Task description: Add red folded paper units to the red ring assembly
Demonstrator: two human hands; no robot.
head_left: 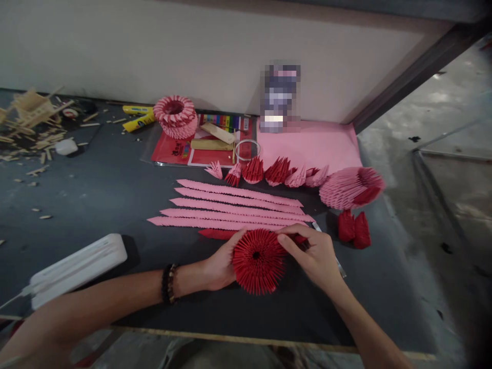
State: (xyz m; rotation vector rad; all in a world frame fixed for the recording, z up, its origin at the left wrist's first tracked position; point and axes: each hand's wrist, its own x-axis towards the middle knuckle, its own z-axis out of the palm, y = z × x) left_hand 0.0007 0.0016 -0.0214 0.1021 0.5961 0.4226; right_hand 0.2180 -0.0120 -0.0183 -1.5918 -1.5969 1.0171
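One red disc point(260, 270) (underside hidden)

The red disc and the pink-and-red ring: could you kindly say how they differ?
The red disc is one colour; the pink-and-red ring has two. The left hand holds the disc; the ring stands on a red packet. The disc's central hole is small, the ring's wide. Both are round.

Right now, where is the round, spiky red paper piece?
In the head view, the piece is lower-middle, between left hand and right hand, below long pink paper strips.
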